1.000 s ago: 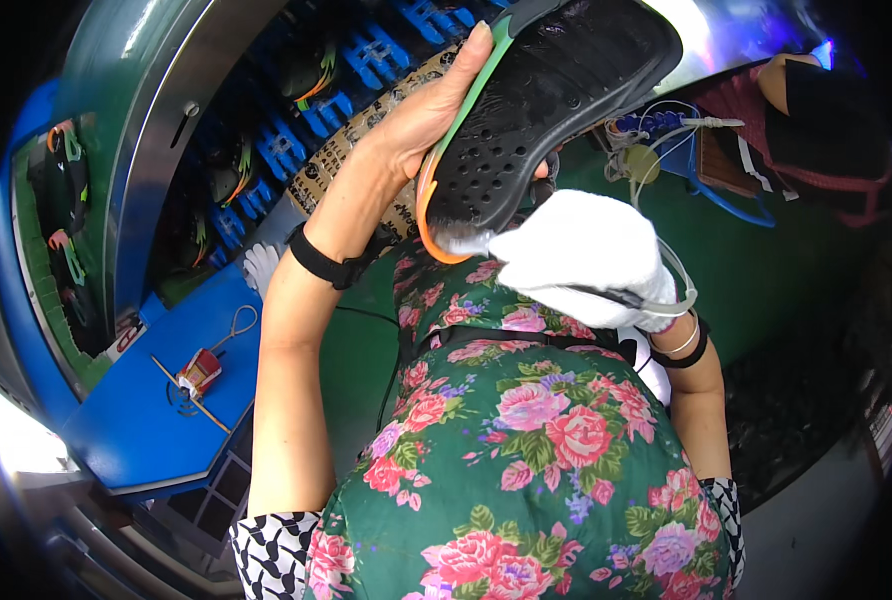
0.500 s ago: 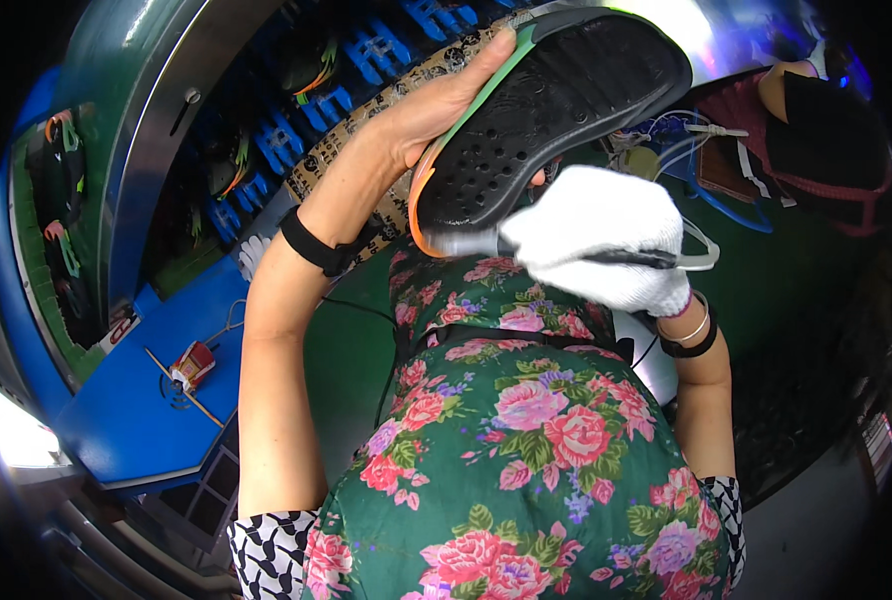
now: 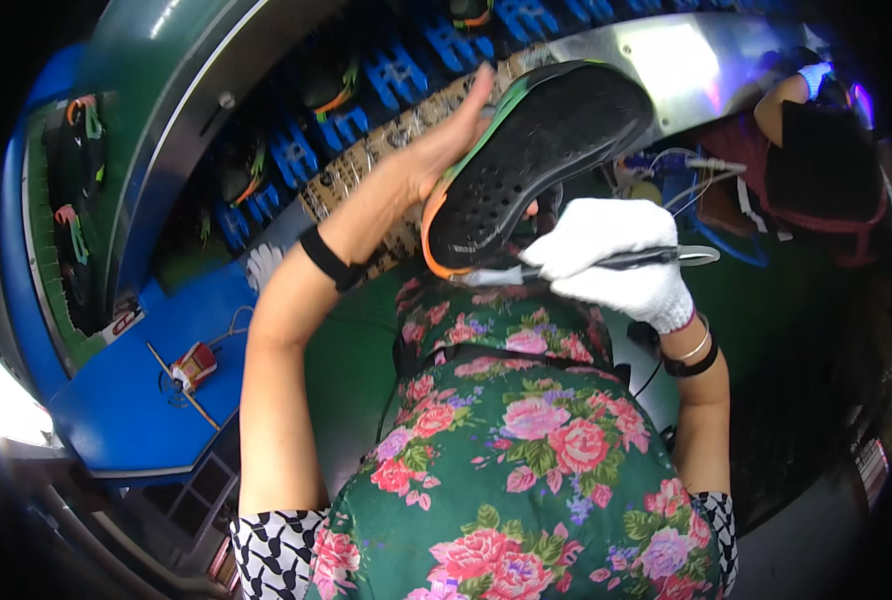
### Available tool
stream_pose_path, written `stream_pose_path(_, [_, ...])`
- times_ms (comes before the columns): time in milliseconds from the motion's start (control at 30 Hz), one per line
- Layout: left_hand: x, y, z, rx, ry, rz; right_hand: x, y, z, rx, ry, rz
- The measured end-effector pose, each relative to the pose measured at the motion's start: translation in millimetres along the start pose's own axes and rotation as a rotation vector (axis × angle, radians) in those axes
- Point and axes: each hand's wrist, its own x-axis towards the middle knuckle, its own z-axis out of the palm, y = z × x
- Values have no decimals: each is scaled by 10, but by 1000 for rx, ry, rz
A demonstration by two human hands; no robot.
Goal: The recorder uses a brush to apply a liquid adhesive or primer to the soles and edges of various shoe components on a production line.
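Item 1: shoe (image 3: pixel 536 150), black, its edge running from green to orange, underside turned up, with round holes toward the orange end. Located above the wearer's lap, tilted, long axis slanting up to the right, borne by the left hand.

Item 2: left hand (image 3: pixel 451 145), bare. Grip closed about the shoe from the green side, thumb raised along the edge; a fingertip shows at the opposite side. Black band on the forearm.

Item 3: right hand (image 3: pixel 616 250), in a white knit glove. Grip pinching a slim brush (image 3: pixel 646 258) with dark handle and pale tip; a pale tube loops from the rear end. Tip beside the orange edge; contact cannot be told.

Item 4: apron (image 3: pixel 556 440), green, with pink and purple flowers.

Item 5: counter (image 3: pixel 116 420), blue, at left. On it: small red-and-white container (image 3: pixel 198 366), thin stick (image 3: pixel 202 410), white glove (image 3: pixel 263 265).

Item 6: cardboard strip (image 3: pixel 366 185), printed, beyond the left hand; blue racks (image 3: pixel 396 78) behind it.
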Motion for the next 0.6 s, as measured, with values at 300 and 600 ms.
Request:
stream_pose_path(300, [22,-569,64,-362,123,262,155,-48,-163,-438,476,57])
stream_pose_path(600, [-249,-818,-155,-484,41,277,86,-149,-65,-536,328,-156])
